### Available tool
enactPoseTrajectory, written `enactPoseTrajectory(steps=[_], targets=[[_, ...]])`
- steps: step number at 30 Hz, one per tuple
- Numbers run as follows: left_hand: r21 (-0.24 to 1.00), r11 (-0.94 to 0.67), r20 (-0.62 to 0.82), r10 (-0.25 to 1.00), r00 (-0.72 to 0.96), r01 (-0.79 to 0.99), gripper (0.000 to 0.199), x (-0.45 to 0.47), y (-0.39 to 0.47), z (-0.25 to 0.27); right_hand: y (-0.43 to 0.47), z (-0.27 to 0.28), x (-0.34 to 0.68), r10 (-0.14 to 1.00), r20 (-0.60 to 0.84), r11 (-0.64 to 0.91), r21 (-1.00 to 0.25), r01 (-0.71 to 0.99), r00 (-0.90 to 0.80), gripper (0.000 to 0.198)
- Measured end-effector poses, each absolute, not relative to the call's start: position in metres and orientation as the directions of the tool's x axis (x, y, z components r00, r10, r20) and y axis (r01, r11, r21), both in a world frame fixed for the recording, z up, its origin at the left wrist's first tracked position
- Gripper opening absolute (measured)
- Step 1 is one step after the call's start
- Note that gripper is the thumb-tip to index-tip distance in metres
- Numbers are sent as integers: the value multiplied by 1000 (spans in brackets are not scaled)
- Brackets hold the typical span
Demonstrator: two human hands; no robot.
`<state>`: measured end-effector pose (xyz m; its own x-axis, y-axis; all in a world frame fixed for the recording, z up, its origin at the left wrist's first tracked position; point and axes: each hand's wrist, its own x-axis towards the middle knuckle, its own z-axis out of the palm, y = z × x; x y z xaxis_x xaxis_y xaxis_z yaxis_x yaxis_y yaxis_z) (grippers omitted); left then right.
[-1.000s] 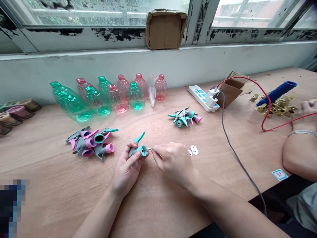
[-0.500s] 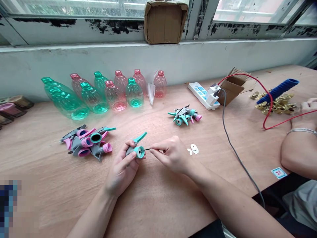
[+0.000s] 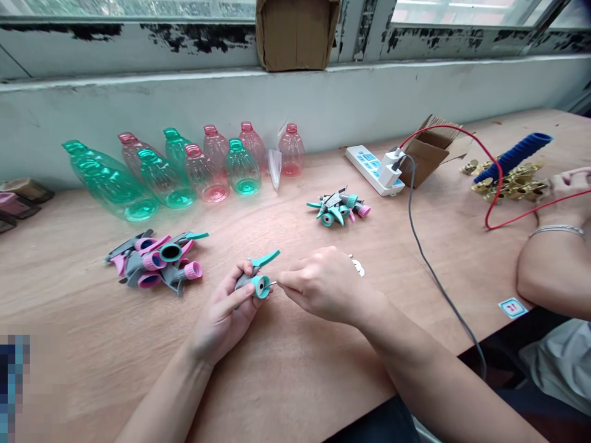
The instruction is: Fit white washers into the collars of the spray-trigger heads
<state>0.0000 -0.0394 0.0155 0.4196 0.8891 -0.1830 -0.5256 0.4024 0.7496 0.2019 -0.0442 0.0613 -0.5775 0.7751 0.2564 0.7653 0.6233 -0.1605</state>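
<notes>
My left hand [image 3: 235, 307] is closed around a grey spray trigger head [image 3: 243, 280] with a teal lever and a teal collar [image 3: 261, 287]. The collar's open mouth faces right, and a pale disc with a dark centre shows inside. My right hand [image 3: 323, 286] pinches a thin metal tool [image 3: 273, 283], whose tip reaches the collar's mouth. Most of that tool is hidden by my fingers, so its exact kind does not show. Just behind my right hand lie white washers [image 3: 358, 267], partly covered by it.
A pile of pink and grey trigger heads [image 3: 154, 261] lies left; a smaller pile [image 3: 340, 206] lies beyond my right hand. Clear green and pink bottles [image 3: 242, 169] line the wall. A power strip [image 3: 373, 169] trails a grey cable [image 3: 429, 271]. Another person's arm [image 3: 556, 264] rests at right.
The view has shifted a little. My right hand has turned over the tool and now covers part of the washers; the tool's visible tip looks silvery instead of dark.
</notes>
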Motion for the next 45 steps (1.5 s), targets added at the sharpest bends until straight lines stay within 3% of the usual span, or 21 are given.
enactPoseTrajectory(steps=[6, 16, 22, 26, 28, 31, 35, 39, 45], targets=[[707, 413, -228, 902, 367, -574, 23, 1, -40, 18, -41, 52, 202, 718, 366, 667, -120, 735, -592, 28], [619, 349, -234, 937, 259, -704, 18, 0, -38, 17, -45, 33, 175, 772, 449, 605, -305, 735, -449, 30], [669, 335, -231, 942, 243, -663, 20, 3, -37, 17, -42, 23, 174, 810, 422, 560, -346, 753, -408, 29], [793, 203, -155, 979, 131, -575, 22, 1, -31, 17, -35, 26, 183, 840, 395, 528, -433, 731, -373, 24], [852, 126, -107, 992, 66, -508, 24, -2, -27, 16, -32, 32, 193, 829, 348, 558, -469, 684, -438, 20], [899, 73, -76, 997, 10, -431, 31, -5, -25, 15, -32, 43, 210, 768, 115, 605, -450, 656, -630, 14], [924, 63, -60, 998, 20, -377, 35, -4, -25, 14, -42, 51, 216, 687, -150, 602, -429, 673, -711, 29], [924, 51, -50, 999, 11, -378, 37, -2, -23, 12, -48, 47, 206, 680, -210, 605, -381, 699, -702, 34], [922, 18, -18, 1000, 5, -386, 34, -1, -17, 9, -40, 39, 201, 639, -208, 615, -441, 654, -741, 30]])
